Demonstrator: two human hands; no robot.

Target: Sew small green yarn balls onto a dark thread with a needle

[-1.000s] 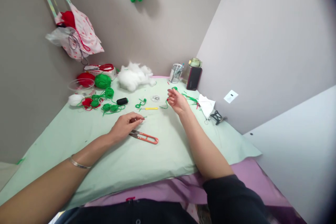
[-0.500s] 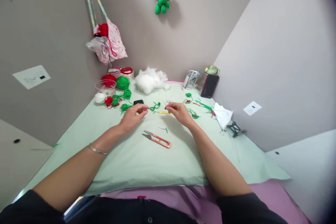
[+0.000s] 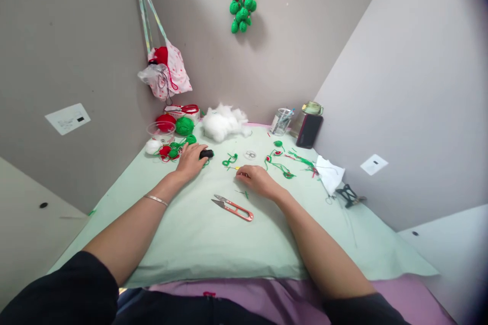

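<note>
My left hand (image 3: 191, 161) reaches over the green yarn at the left, its fingers extended and lying low beside a black thread spool (image 3: 207, 154). Part of the yarn beneath it is hidden. My right hand (image 3: 257, 181) hovers low over the middle of the table with its fingers curled together; whatever they pinch is too small to make out. Just beyond those fingertips shows the tip of a yellow crochet hook (image 3: 237, 168), mostly covered. A small green crocheted piece (image 3: 230, 159) lies between the hands. Nearer me are orange thread snips (image 3: 233, 207) and a needle with green yarn (image 3: 246, 194).
White stuffing (image 3: 224, 123) sits at the back, left of a clear cup (image 3: 282, 122) and a leaning phone (image 3: 310, 131). Green and red crocheted pieces (image 3: 288, 174) lie at the right, near a white cloth (image 3: 330, 174). Yarn balls (image 3: 185, 126) crowd the left corner.
My left hand has moved left and away, down to the yarn and spool. My right hand has lowered and come nearer me, covering most of the crochet hook. The view has shifted slightly.
</note>
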